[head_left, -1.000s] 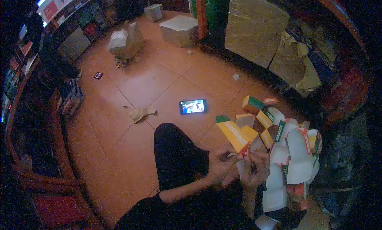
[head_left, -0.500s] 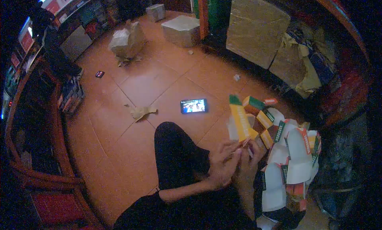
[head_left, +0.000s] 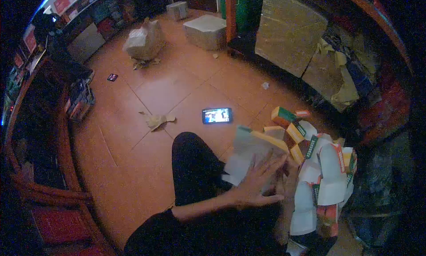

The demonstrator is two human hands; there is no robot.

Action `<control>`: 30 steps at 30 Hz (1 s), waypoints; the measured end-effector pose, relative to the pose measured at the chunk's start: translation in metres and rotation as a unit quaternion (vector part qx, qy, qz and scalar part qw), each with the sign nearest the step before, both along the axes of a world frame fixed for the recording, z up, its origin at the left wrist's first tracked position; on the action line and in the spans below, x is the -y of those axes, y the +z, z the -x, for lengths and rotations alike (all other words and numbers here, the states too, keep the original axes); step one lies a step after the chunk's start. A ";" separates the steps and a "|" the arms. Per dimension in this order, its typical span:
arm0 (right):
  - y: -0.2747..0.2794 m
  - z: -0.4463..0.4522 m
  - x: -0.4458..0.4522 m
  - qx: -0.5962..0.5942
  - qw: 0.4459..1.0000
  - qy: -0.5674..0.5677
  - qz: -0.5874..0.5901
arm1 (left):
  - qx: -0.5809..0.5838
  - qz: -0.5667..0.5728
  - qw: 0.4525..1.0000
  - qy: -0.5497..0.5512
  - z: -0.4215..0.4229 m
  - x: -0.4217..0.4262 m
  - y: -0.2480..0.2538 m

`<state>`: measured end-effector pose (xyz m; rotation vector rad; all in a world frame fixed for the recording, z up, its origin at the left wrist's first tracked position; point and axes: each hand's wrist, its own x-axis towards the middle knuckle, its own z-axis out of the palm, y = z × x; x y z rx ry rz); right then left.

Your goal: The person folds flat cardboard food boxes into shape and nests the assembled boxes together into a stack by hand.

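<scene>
Cardboard piece (head_left: 243, 154), pale-faced with a yellow edge and a green corner, sits before us between our raised knee (head_left: 188, 160) and the pile of cartons (head_left: 330, 169). Our left hand (head_left: 254, 187) lies against its near part with a loose grip: fingers stretched out, thumb standing well away. Our right hand (head_left: 287, 178) is just beside it, too blurred for us to tell how far its grip is closed or what it has hold of.

To work the card cleanly, we would do well to press evenly with flat fingers, back it from the other side, and avoid squeezing so hard that it buckles. The pile comes close beside our right hand, so a wide swing might disturb it.

A lit phone (head_left: 217, 115) lies on the floor (head_left: 186, 98) beyond the card, with torn brown paper (head_left: 156, 121) to its left; neither seems in our way. Farther off we see a wrapped box (head_left: 206, 32) and a small dark device (head_left: 112, 78). Dim light and blur hide any creases from us.
</scene>
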<state>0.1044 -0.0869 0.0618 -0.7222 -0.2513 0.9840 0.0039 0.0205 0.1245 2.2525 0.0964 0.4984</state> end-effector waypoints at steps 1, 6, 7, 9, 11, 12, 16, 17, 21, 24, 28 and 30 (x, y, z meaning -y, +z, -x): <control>0.035 0.006 0.005 0.221 0.967 -0.042 0.118 | -0.038 -0.095 0.995 -0.014 -0.001 -0.003 0.001; 0.038 0.010 0.003 0.439 0.861 -0.169 0.193 | -0.036 -0.145 0.985 -0.089 -0.016 -0.014 -0.030; 0.036 0.014 -0.001 0.417 0.868 -0.188 0.193 | -0.011 -0.145 0.985 -0.093 -0.016 -0.016 -0.032; 0.024 0.019 -0.005 0.394 0.875 -0.205 0.193 | 0.013 -0.143 0.985 -0.096 -0.015 -0.018 -0.035; 0.005 0.018 -0.010 0.473 0.827 -0.245 0.178 | 0.011 -0.087 0.990 -0.109 -0.016 -0.019 -0.040; -0.001 0.018 -0.011 0.474 0.827 -0.245 0.178 | 0.011 -0.086 0.990 -0.109 -0.016 -0.019 -0.042; -0.005 0.017 -0.015 0.389 0.857 -0.273 0.200 | 0.062 -0.114 0.991 -0.036 -0.014 -0.020 -0.057; -0.002 0.015 -0.015 0.385 0.853 -0.284 0.207 | 0.107 -0.108 0.988 0.008 -0.014 -0.020 -0.061; 0.011 0.019 -0.010 0.376 0.828 -0.335 0.247 | 0.088 0.090 0.991 0.047 -0.001 -0.026 -0.072; 0.008 0.021 -0.007 0.395 0.830 -0.310 0.242 | 0.057 0.127 0.989 0.041 0.003 -0.030 -0.073; 0.007 0.018 -0.001 0.567 0.719 -0.288 0.280 | -0.054 0.329 0.935 0.122 -0.001 -0.024 -0.083; 0.010 0.018 -0.002 0.637 0.679 -0.234 0.281 | 0.059 0.406 0.897 0.165 -0.005 -0.020 -0.103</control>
